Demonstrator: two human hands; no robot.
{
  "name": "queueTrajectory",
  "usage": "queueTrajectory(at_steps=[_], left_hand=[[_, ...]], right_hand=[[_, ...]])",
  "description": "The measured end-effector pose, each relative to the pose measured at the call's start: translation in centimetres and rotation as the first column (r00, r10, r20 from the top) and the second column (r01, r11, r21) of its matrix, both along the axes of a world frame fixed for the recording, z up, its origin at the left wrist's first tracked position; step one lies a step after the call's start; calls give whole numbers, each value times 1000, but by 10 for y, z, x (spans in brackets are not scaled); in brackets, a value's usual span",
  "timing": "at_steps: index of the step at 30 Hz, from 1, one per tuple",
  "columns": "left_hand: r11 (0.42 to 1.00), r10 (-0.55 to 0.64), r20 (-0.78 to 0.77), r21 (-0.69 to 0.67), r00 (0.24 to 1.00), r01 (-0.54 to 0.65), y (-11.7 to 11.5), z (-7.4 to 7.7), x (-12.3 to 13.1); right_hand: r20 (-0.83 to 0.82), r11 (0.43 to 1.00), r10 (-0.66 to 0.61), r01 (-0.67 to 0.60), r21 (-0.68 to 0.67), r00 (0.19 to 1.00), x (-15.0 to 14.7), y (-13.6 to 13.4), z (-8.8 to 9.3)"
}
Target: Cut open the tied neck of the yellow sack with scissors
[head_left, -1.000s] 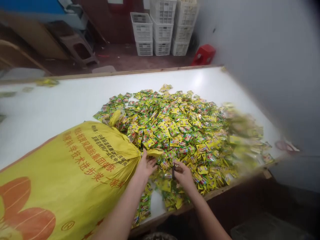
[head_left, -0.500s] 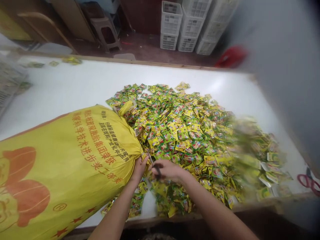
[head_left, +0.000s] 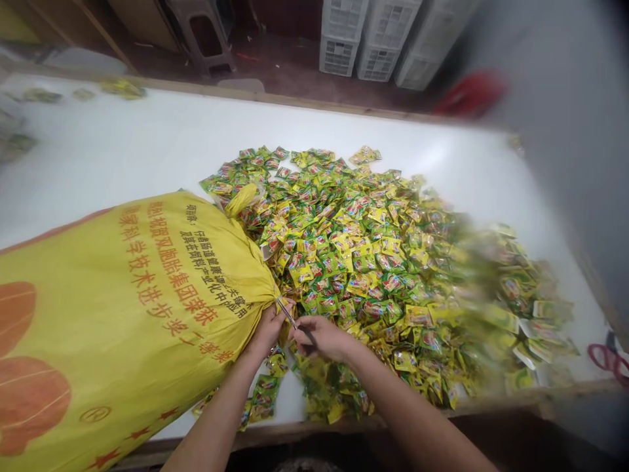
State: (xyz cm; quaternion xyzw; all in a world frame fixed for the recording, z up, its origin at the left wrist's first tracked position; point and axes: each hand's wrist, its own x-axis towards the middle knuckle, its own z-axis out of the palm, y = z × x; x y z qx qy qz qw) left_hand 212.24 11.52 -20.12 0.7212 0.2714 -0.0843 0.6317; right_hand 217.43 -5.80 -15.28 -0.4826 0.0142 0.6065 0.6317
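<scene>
Scissors (head_left: 289,315) gripped in the right hand (head_left: 322,337) now have their blades at the tied neck of the yellow sack (head_left: 162,282), whereas a second ago they stood apart, to its right. The left hand (head_left: 269,325), open beside the neck then, now clutches the sack's gathered end. The sack lies on the white table (head_left: 187,131), left of the packet heap (head_left: 354,249).

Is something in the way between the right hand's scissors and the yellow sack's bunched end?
Nothing visible: the scissors in the right hand reach the bunched end of the yellow sack. The left hand grips that end close to them, without blocking them.
</scene>
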Motion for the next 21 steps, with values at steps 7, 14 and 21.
queueTrajectory(at_steps=[7, 14, 21], left_hand=[[1000, -15, -51, -24, 999, 14, 1, 2, -2], [999, -38, -72, -41, 997, 35, 2, 3, -3], [999, -44, -110, -34, 993, 40, 1, 7, -2]], right_hand=[[-26, 1000, 13, -12, 24, 1000, 5, -7, -3], [25, 987, 131, -132, 87, 991, 30, -14, -8], [168, 968, 207, -227, 108, 964, 48, -2, -34]])
